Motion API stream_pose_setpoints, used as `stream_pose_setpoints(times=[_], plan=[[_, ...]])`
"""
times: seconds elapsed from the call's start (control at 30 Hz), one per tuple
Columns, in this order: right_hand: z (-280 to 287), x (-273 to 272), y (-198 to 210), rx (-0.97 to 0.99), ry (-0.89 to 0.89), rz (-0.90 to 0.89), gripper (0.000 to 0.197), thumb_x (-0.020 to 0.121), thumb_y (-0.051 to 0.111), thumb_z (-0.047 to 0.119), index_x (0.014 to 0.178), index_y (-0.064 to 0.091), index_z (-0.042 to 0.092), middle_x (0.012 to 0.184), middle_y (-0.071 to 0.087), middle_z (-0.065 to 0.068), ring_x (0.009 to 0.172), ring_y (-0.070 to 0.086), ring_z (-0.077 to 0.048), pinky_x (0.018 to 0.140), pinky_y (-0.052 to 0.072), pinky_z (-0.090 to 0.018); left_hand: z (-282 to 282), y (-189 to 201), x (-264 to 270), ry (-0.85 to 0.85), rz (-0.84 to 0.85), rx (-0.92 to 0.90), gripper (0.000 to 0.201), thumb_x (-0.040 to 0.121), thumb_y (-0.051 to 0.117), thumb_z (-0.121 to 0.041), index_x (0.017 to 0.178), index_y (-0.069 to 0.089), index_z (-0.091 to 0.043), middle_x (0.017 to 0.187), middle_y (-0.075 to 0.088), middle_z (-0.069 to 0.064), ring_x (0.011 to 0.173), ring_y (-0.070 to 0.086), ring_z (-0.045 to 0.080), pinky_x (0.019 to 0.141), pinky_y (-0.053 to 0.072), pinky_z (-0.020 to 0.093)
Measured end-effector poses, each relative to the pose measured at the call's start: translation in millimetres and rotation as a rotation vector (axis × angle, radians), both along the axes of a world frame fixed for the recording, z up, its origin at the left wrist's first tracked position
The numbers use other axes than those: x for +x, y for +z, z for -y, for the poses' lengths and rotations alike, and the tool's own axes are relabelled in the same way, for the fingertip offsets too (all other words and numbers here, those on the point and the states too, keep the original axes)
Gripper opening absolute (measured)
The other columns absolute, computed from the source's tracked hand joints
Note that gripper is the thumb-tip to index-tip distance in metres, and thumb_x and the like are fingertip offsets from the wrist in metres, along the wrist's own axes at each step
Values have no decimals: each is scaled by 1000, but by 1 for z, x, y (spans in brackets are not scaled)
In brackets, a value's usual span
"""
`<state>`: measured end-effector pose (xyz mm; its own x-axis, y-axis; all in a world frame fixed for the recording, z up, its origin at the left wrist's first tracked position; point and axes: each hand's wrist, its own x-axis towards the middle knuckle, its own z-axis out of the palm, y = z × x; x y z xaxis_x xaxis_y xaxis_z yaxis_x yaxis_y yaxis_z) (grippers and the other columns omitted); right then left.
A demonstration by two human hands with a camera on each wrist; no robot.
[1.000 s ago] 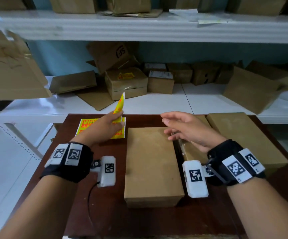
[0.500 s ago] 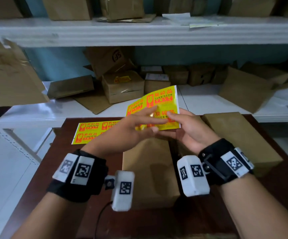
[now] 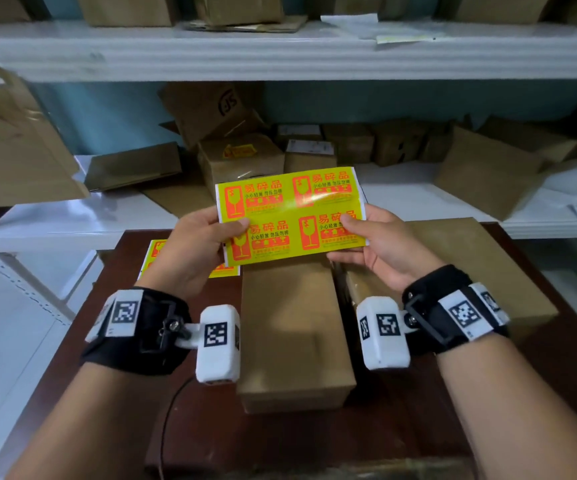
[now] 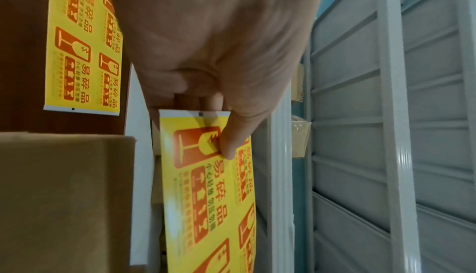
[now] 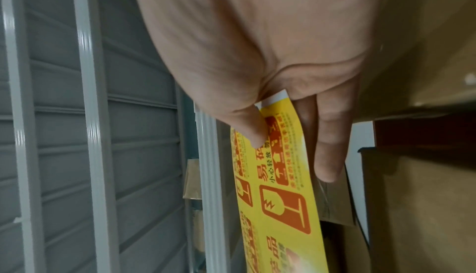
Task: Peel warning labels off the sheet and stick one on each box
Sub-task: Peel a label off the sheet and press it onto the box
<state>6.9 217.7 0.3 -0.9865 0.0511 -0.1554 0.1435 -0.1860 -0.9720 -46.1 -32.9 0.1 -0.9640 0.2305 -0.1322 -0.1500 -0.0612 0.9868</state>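
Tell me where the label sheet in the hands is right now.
In the head view the label sheet is held up centrally above the middle box, pinched by the left hand and the right hand.

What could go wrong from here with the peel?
1. Both the left hand and the right hand pinch the label sheet by its side edges, so neither grip is free to lift a corner; shifting one grip may let the glossy sheet droop or curl.
2. The sheet is held in the air above the cardboard box, so a peeled label could fold onto itself before it reaches the box.
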Motion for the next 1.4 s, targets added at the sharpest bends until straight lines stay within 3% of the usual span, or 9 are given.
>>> stream_pose_setpoints(times=[0.2,0.37,0.47,0.57,0.73,0.93,1.03,1.23,1.4], plan=[[0,-2,-7,169,-73,21,14,104,54,14,110,66,19,108,76,-7,96,75,-23,70,63,-33,1,-15,-4,44,-1,-124,14,98,61,-10,105,74,-9,101,78,13,86,75,23,75,62,40],[-2,-2,-7,211,-100,29,20,104,53,15,120,65,17,112,74,-7,98,74,-23,72,63,-34,4,-16,-5,-12,-27,-153,21,100,55,-6,114,71,-7,110,75,16,96,73,29,83,61,47],[-2,-4,-5,159,-150,46,16,104,53,13,110,66,19,107,75,-6,98,73,-25,75,61,-37,3,-17,-5,-31,-48,-180,28,101,47,0,117,68,-9,111,75,15,95,74,27,75,62,39],[-6,-6,2,198,-210,18,15,101,58,16,114,66,19,100,76,-1,95,73,-21,84,59,-40,1,-18,-5,-17,-46,-167,26,101,47,0,117,66,-6,110,75,16,101,73,34,78,63,42],[-17,-3,16,268,-425,-92,40,100,59,15,140,55,18,129,64,1,122,60,-16,110,46,-40,-2,-16,-3,-18,-30,-135,23,101,48,-1,119,63,2,117,68,28,94,66,33,77,63,42],[13,3,30,553,-288,-335,18,95,66,17,104,69,32,103,69,16,96,64,-4,80,48,-21,-12,-13,2,-90,1,-66,22,101,50,-3,119,63,1,109,70,22,95,62,33,84,62,45],[32,1,21,749,-164,-362,17,91,70,20,100,72,34,99,71,18,90,66,-9,80,52,-24,-16,-11,6,-123,-4,-16,18,103,49,-3,115,62,0,102,75,15,88,72,25,82,62,43],[46,4,12,605,26,-292,18,88,74,9,102,75,21,94,70,7,73,60,14,67,46,-7,-19,-7,11,-233,75,80,26,102,52,-10,120,61,6,118,67,32,106,65,37,91,59,45],[47,2,5,650,36,-256,15,86,77,12,96,74,23,85,69,10,68,60,12,66,46,-9,-20,-8,12,-263,125,89,32,100,54,-9,124,59,11,127,61,34,114,61,40,97,55,46]])
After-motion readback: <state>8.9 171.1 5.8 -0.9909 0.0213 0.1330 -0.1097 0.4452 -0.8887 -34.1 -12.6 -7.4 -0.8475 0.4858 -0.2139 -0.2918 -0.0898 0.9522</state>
